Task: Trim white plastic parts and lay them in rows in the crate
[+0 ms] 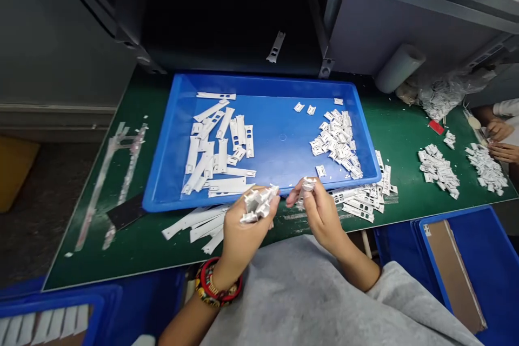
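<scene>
My left hand, with bracelets at the wrist, is closed around a bunch of white plastic parts. A little to the right, my right hand pinches a small white plastic part between thumb and fingers. Both hands are over the near rim of a blue tray. Inside the tray, long white strips lie in a loose heap on the left, and small white clips are piled on the right. Exact shapes of the held parts are partly hidden by my fingers.
More white strips lie on the green table before the tray. Slotted strips lie right of my hands. Farther right are clip piles, a white roll and a co-worker's hands. A shelf overhangs the back.
</scene>
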Demonstrator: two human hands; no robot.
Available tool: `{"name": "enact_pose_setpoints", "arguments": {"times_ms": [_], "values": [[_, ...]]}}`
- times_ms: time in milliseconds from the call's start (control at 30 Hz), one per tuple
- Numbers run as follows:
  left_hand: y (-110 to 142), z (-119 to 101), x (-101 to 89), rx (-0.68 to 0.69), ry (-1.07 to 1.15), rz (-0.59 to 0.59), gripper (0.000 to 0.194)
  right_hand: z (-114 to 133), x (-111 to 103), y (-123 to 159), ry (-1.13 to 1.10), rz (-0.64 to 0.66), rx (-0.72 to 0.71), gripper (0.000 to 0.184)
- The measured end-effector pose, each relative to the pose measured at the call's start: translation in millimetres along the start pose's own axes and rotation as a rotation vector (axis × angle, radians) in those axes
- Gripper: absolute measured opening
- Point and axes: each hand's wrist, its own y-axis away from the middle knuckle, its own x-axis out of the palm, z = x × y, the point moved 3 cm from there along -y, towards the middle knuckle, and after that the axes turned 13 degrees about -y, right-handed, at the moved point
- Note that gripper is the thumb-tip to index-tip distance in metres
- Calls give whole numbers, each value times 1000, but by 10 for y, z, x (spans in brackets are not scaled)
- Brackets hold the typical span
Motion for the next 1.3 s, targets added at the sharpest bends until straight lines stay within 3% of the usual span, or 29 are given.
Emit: {"name": "enact_pose_setpoints", "arguments": {"times_ms": [200, 400, 533, 667, 733, 800, 867, 967, 1033, 1167, 1300], "values": [[-160, -132, -47, 29, 25, 58, 33, 35, 60, -7, 84, 110, 97, 23], [-216, -110, -12, 187, -49, 45, 27, -92, 159, 3, -194, 218, 249, 18], [-228, -150, -11, 248, -110, 70, 27, -58, 208, -15, -66, 196, 177, 17], [-222, -179, -13, 276, -125, 49, 25, 24, 279, -18, 79, 227, 69, 41], [-230, -154, -27, 268, -120, 12, 18, 21, 294, -5, 92, 261, 81, 42], [-252, -109, -48, 264, -128, -10, 14, -10, 289, 0, -19, 293, 164, 27], [-284, -64, -68, 267, -149, 10, 14, -52, 277, -11, -267, 324, 299, 13], [-333, -26, -92, 247, -170, 82, 14, -96, 266, -54, -614, 342, 470, 9], [-351, -37, -93, 240, -164, 135, 13, -116, 262, -82, -688, 324, 511, 13], [-349, -98, -50, 263, -156, 179, 17, -119, 271, -83, -596, 273, 454, 13], [-315, -127, 18, 271, -162, 165, 10, -56, 272, -41, -296, 300, 339, 12]]}}
